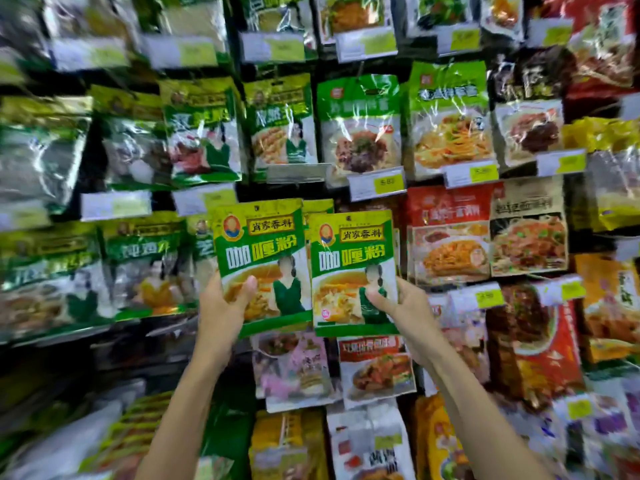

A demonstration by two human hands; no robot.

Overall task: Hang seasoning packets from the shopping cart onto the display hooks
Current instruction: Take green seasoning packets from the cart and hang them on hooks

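Two matching green and yellow seasoning packets are held up side by side in front of the display wall. My left hand [221, 308] grips the left packet [261, 251] at its lower left, thumb on the front. My right hand [403, 311] grips the right packet [351, 261] at its lower right edge, thumb across the front. Behind the right packet, the top of another green packet [318, 205] shows on the display. The hooks themselves are hidden behind the packets. The shopping cart is out of sight.
Rows of hanging seasoning packets fill the wall: green ones [360, 123] above, red ones [448, 233] to the right, pink and orange ones [294, 368] below. Yellow price tags [377, 183] stick out in front of the rows.
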